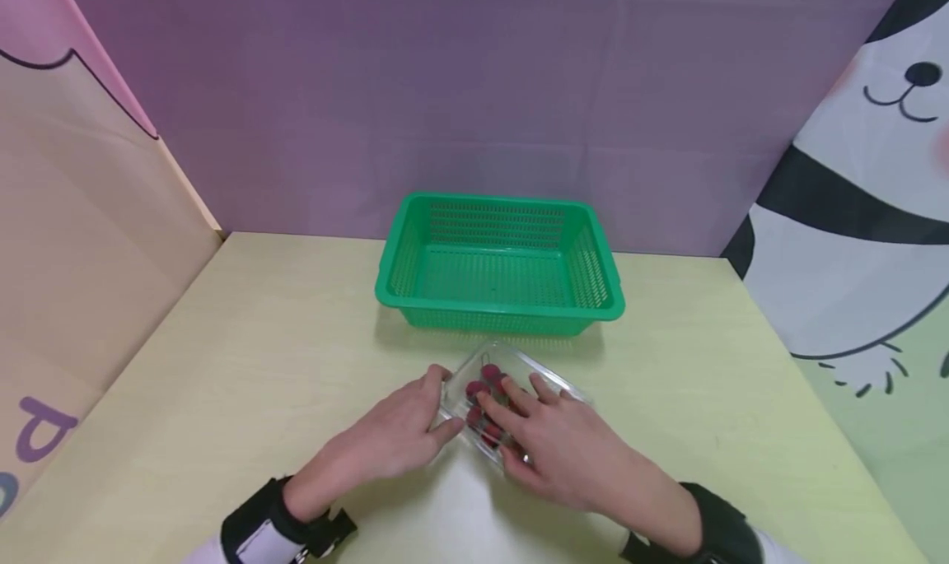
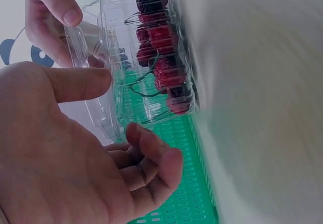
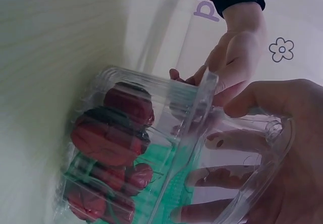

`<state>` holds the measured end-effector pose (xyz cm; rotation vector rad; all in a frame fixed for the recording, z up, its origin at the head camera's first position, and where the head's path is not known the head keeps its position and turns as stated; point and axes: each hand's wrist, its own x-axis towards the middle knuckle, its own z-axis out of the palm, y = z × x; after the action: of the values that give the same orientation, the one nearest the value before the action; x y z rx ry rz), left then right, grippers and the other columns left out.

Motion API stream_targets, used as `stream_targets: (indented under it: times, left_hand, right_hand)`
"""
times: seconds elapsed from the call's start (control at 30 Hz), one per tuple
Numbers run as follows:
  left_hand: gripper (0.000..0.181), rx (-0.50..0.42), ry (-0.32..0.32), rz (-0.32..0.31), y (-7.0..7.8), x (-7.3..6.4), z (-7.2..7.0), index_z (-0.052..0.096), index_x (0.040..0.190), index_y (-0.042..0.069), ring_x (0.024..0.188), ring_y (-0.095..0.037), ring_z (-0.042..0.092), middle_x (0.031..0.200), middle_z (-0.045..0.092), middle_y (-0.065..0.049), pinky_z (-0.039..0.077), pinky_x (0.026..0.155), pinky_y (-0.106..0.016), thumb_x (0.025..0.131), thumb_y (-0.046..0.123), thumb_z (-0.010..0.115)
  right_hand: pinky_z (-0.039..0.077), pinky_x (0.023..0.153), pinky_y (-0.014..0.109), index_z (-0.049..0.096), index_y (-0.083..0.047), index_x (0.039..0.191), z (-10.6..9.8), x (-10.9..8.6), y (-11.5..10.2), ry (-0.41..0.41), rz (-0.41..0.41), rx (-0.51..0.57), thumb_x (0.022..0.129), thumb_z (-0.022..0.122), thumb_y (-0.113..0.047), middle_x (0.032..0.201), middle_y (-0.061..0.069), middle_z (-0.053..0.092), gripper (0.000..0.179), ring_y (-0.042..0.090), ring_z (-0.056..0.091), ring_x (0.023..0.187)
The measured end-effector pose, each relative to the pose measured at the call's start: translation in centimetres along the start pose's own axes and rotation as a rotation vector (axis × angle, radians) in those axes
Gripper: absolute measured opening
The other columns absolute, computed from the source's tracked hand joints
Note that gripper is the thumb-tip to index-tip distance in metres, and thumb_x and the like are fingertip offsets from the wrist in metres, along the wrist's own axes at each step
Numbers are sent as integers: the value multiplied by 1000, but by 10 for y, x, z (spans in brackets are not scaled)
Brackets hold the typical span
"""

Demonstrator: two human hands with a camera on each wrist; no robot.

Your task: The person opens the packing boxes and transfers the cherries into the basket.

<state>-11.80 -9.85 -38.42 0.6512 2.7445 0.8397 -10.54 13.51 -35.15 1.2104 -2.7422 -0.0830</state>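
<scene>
A clear plastic clamshell box [image 1: 454, 389] holds several dark red cherries [image 1: 491, 372] with green stems. It stands on the table, turned at an angle. My left hand [image 1: 396, 428] grips its left corner, the thumb on the near side and the fingers round the far side; in the left wrist view the left hand [image 2: 75, 148] has its thumb at the rim. Over the top of the box, my right hand [image 1: 567, 449] spreads its fingers on the clear lid [image 3: 247, 118], the thumb at the lid's near edge. Between lid and box a gap shows in the right wrist view.
Just behind the box stands a green plastic basket [image 1: 500, 307] with slotted walls and nothing in it. The pale table [image 1: 222, 342] ends at a purple backdrop [image 1: 482, 95]. Printed cloth panels [image 1: 838, 284] flank both sides.
</scene>
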Motion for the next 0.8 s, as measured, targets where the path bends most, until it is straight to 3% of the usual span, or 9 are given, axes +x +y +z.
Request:
stream_targets:
  times: [0.33, 0.57, 0.8]
  left_hand:
    - [37, -70, -13, 22, -1, 3, 1, 41, 127, 5, 85, -12, 53, 98, 53, 2, 43, 68, -23, 101, 28, 54]
    - [33, -109, -16, 31, -3, 4, 1, 42, 124, 7, 93, -13, 55, 111, 57, -4, 46, 73, -24, 102, 28, 54]
    - [32, -129, -13, 21, -3, 4, 1, 42, 125, 9, 92, -13, 56, 104, 57, -1, 47, 74, -25, 103, 28, 52]
  right_hand:
    - [55, 72, 44, 60, -17, 136, -2, 0, 0, 17, -27, -16, 90, 57, -38, 130, 13, 58, 50, 39, 62, 106]
    - [55, 70, 41, 61, -16, 135, -4, 1, 3, 18, -60, -13, 90, 59, -37, 128, 14, 59, 50, 38, 65, 102]
    - [55, 64, 40, 62, -16, 133, -4, 1, 3, 39, -74, -30, 89, 60, -38, 127, 13, 60, 49, 35, 66, 100]
